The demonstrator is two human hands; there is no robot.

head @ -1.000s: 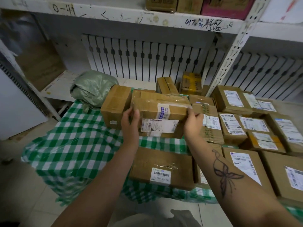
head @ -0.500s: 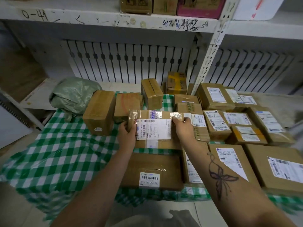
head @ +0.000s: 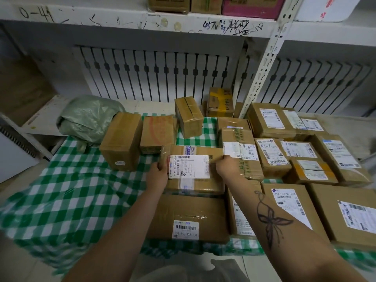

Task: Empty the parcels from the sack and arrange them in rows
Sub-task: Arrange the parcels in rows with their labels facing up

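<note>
Left hand [head: 157, 176] and right hand [head: 227, 167] clasp the labelled parcel [head: 195, 169] endwise; I'd seat it flush behind the box [head: 189, 212] at the desk's [head: 71, 190] front edge.

Two bare forearms [head: 126, 231], dark line-drawn butterfly tattoo [head: 271, 219] on the right forearm [head: 299, 247]

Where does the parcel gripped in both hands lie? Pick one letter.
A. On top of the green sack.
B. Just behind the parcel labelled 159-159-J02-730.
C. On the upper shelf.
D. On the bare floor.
B: the left hand and right hand hold the parcel by its ends over the checked cloth, just behind the flat parcel bearing that label, well clear of the green sack.
</note>
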